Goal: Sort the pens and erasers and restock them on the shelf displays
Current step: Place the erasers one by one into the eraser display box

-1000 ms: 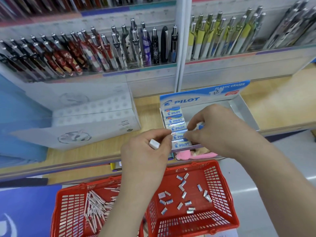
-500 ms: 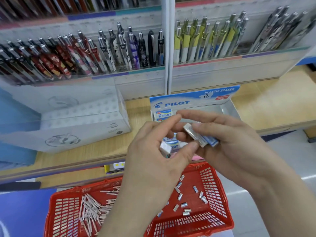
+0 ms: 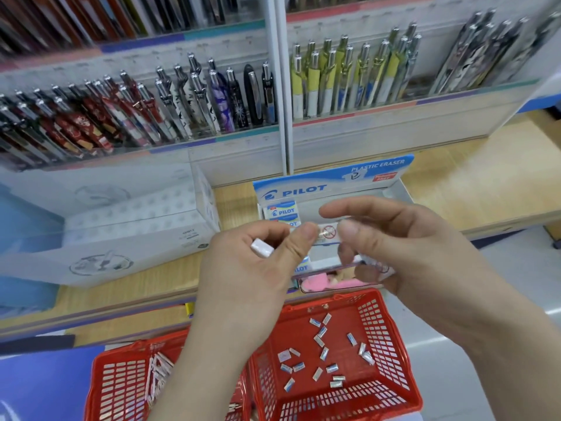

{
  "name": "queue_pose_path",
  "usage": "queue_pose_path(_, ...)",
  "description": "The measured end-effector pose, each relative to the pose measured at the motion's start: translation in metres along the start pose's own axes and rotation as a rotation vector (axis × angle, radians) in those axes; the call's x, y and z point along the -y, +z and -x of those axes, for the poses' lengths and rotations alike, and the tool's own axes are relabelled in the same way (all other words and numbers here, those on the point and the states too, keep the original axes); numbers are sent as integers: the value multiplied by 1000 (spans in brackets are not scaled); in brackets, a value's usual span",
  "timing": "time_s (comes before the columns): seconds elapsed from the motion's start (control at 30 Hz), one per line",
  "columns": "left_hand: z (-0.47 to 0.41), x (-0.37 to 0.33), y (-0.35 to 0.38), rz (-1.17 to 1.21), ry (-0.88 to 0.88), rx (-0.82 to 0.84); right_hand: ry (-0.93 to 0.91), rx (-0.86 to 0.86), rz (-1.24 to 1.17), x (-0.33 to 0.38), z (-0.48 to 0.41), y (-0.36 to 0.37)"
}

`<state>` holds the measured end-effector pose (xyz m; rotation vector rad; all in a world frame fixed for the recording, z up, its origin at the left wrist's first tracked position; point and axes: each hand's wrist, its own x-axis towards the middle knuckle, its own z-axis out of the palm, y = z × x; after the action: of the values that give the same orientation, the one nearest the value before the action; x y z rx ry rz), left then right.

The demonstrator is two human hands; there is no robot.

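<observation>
On the wooden shelf [image 3: 473, 189], the Pilot eraser box [image 3: 334, 177] waits. Both hands pinch one wrapped eraser [image 3: 328, 233]: left hand [image 3: 252, 268], also clutching a spare eraser [image 3: 261, 247], and right hand [image 3: 403, 253]. It should go in label up, flush with the row.

Right hand [image 3: 403, 253] has passed one eraser [image 3: 328, 233] — left hand [image 3: 258, 268] now pinches it too.
</observation>
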<state>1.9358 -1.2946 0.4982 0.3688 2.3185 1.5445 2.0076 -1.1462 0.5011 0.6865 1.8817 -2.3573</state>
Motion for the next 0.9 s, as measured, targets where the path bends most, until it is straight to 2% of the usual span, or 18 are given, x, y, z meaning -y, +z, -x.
queue_pose_path(0.07,-3,0,3,-4,-13,-22,-66,-85,177,-2,-3,0)
queue_pose_path(0.2,-8,5,3,-26,-14,-68,-122,-221,242,-5,-14,0)
queue_pose_path(0.3,-13,20,-2,-205,43,-157,-156,-385,328,-10,-31,-5)
queue_pose_path(0.4,-19,35,-2,-418,79,-149,-144,-507,524,-17,-50,-7)
queue_pose_path(0.53,-24,40,3,-504,83,-84,-140,-538,666,-22,-64,-4)
queue_pose_path(0.67,-29,37,5,-625,101,-48,-112,-519,677,-25,-67,-3)
queue_pose_path(0.9,-39,26,12,-674,293,-134,-45,-481,853,-13,-63,-4)
